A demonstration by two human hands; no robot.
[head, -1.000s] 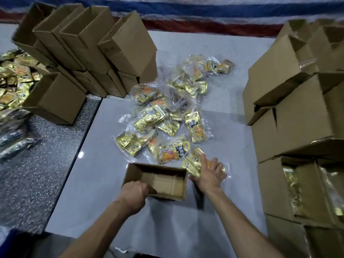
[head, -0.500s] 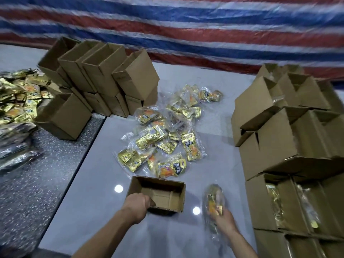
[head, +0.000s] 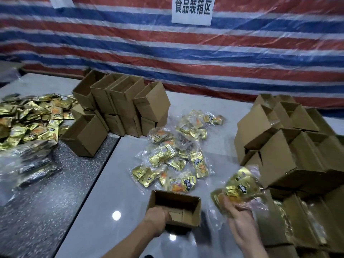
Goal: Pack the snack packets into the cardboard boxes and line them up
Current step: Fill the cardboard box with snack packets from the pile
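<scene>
One bag up, one box waiting.
Your left hand (head: 157,218) curls over the near wall of the box (head: 183,202), steadying it. Your right hand (head: 240,220) pinches a clear, gold-filled bag (head: 237,189) just right of the box, off the table. That slick film could slip from your fingers, or snag the rim and tip the light box. Beyond the box a loose pile (head: 171,161) lies on the glossy grey table (head: 104,202); a striped tarp (head: 130,53) backs the room.

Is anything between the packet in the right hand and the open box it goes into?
Nothing visible. The right hand holds the packet just right of the open box, which the left hand grips; only bare table lies between.
</scene>
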